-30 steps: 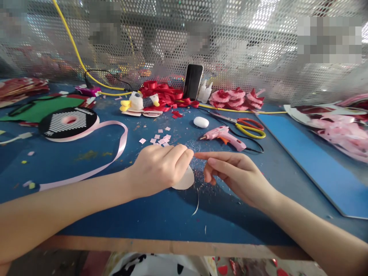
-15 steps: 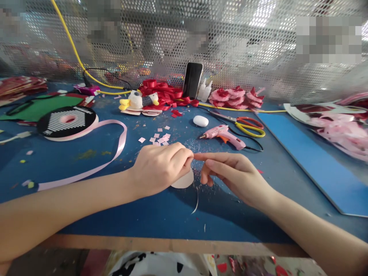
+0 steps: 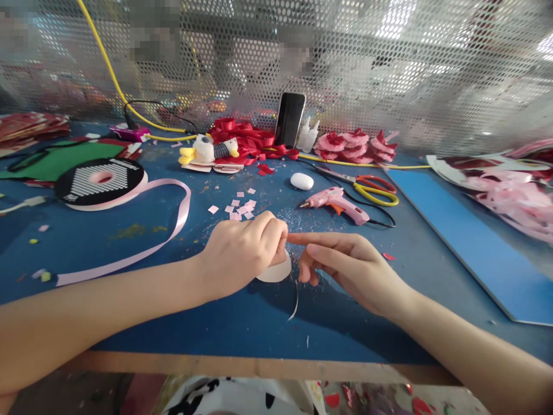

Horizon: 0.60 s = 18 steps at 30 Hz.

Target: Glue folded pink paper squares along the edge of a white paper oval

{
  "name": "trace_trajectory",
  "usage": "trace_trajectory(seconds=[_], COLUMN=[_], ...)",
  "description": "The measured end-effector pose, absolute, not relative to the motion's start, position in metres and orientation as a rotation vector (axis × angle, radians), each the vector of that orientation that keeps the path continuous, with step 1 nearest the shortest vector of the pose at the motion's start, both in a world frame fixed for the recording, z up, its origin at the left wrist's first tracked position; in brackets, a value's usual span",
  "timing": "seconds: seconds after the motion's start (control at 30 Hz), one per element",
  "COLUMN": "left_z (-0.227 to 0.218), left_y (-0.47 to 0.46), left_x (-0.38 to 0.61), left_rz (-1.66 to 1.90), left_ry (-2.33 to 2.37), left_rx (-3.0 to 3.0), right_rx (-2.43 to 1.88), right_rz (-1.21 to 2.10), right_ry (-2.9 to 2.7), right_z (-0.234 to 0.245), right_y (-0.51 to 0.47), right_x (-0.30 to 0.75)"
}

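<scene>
Above the middle of the blue table my left hand (image 3: 244,251) is closed, thumb and fingers pressed together; whatever is in the pinch is hidden. My right hand (image 3: 360,262) points its stretched index finger at the left fingertips and seems to touch them; its other fingers are loosely bent with nothing visible in them. Partly covered by the left hand, a pale round paper piece (image 3: 276,273) lies below it. A thin white curved strip (image 3: 295,305) rests between the hands on the near side. Small pink paper squares (image 3: 239,208) are scattered just beyond the left hand.
A pink glue gun (image 3: 337,203), scissors (image 3: 375,189) and a white oval case (image 3: 302,181) lie beyond my right hand. On the left is a ribbon spool (image 3: 101,181) with its pink ribbon (image 3: 181,216) unrolled. A phone (image 3: 290,120) stands at the back; a blue board (image 3: 470,242) lies right.
Both hands have shifted very slightly to the left, still meeting at the fingertips. The other things on the table have stayed in place.
</scene>
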<state>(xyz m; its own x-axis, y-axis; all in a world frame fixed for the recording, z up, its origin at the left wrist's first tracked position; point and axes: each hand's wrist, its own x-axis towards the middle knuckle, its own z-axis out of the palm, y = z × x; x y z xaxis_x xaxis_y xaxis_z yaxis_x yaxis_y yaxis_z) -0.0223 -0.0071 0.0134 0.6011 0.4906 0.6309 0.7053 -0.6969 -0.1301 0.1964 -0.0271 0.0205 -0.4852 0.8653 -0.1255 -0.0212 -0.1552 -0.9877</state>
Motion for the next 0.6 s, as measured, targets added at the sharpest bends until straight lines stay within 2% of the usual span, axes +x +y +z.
trace_trajectory(seconds=[0.6], left_z=[0.0094], left_y=[-0.0069], left_x=[-0.0211], left_rz=[-0.927], left_ry=[-0.918], left_rx=[-2.405], right_rx=[-0.969], right_rz=[1.740], right_ry=[-1.330], right_z=[0.0239], right_y=[-0.0262], right_x=[0.1957])
